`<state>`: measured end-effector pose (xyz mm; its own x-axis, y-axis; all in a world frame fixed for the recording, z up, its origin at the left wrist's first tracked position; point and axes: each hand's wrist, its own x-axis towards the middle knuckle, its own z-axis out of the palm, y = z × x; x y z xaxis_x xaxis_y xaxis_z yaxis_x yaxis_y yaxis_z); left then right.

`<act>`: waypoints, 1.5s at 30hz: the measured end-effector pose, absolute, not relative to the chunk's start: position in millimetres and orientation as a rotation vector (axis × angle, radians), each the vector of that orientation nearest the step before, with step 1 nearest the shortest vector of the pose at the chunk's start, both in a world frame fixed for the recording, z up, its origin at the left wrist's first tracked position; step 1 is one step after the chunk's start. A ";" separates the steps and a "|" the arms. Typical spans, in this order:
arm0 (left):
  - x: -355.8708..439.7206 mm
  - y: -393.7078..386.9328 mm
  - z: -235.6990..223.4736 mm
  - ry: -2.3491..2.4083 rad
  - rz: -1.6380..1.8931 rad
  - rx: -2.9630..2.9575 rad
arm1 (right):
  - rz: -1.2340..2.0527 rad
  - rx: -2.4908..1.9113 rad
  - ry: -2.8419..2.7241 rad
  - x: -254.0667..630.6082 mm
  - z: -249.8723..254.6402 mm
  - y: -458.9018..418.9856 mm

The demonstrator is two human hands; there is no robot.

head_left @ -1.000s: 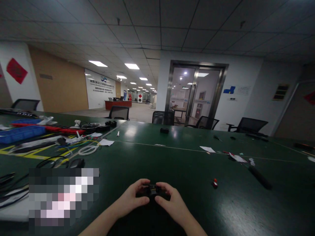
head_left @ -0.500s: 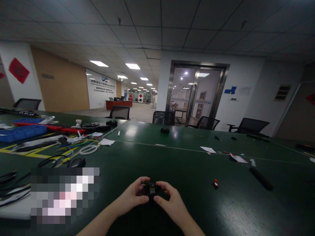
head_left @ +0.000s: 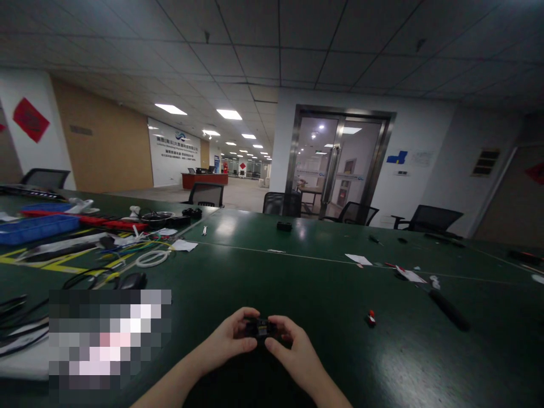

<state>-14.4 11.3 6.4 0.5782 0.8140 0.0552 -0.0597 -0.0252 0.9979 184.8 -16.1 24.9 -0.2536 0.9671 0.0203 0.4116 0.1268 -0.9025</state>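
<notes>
Low in the middle of the head view, my two hands grip a small black object (head_left: 262, 327) between them, over the near part of the dark green table (head_left: 323, 362). Its kind is too small and dark to make out; a paler patch shows at its centre. Thumb and fingers of my left hand (head_left: 235, 333) are closed on its left end. On the opposite end, my right hand (head_left: 290, 338) pinches it the same way. My fingers cover both ends. A small red and white item (head_left: 371, 318) lies on the table to the right of my hands.
At the left are a blue tray (head_left: 38, 228), tangled cables (head_left: 89, 277), a coil of white cable (head_left: 152, 258) and a computer mouse (head_left: 134, 280). A black-handled tool (head_left: 449, 309) lies right. Farther back sit a black block (head_left: 284, 226) and white paper (head_left: 357, 259).
The black object looks slightly turned between my fingers. Both hands keep nearly the same place and grip, and the whole view has shifted very slightly.
</notes>
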 end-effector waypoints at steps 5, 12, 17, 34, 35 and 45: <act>-15.6 12.4 5.3 0.674 0.771 1.438 | 1.057 -1.353 -1.768 182.7 29.4 -19.3; -16.8 13.1 2.7 0.645 0.780 1.422 | 1.035 -1.329 -1.778 179.2 28.4 -20.4; -16.8 14.8 -0.2 0.632 0.781 1.422 | 1.037 -1.317 -1.787 178.5 26.8 -18.3; -14.2 13.9 0.1 0.671 0.794 1.441 | 0.994 -1.219 -1.727 177.4 24.6 -19.8; -14.1 13.8 0.1 0.669 0.797 1.445 | 0.980 -1.209 -1.718 177.7 23.8 -18.9; -12.6 10.2 6.3 0.681 0.783 1.433 | 0.866 -1.188 -1.591 185.6 25.8 -13.5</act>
<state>-12.6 10.2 6.3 0.5881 0.8071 0.0512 -0.0603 -0.0194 0.9980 185.6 -13.5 25.8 -0.0912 0.9596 0.2662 0.2973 0.2813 -0.9124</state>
